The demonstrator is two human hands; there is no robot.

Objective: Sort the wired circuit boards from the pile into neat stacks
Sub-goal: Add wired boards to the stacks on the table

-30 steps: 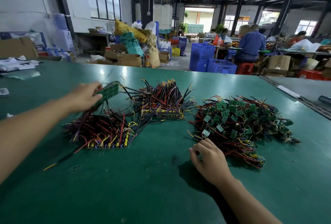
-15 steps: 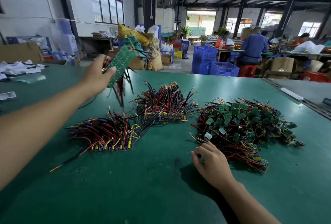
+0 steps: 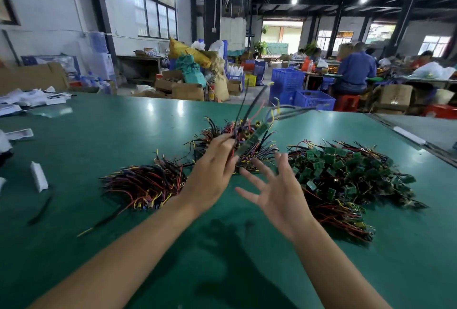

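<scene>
Above the table [image 3: 99, 135], left hand [image 3: 210, 180] grips a wired board [image 3: 254, 137].

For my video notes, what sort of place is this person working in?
Most likely a factory assembly hall: heaps of wired circuit boards on a green table, blue crates on the floor, other workers seated at benches behind.

Two arms of one person are seen, and nothing covers them. The left hand [image 3: 210, 180] and the right hand [image 3: 279, 197] are bare, with long, slender fingers. Behind each hand the wrist is bare too. The left forearm [image 3: 123, 252] and the right forearm [image 3: 329, 266] are slim, smooth and uncovered as far as the picture edge. The fingertips are blurred, so the nails cannot be told.
</scene>
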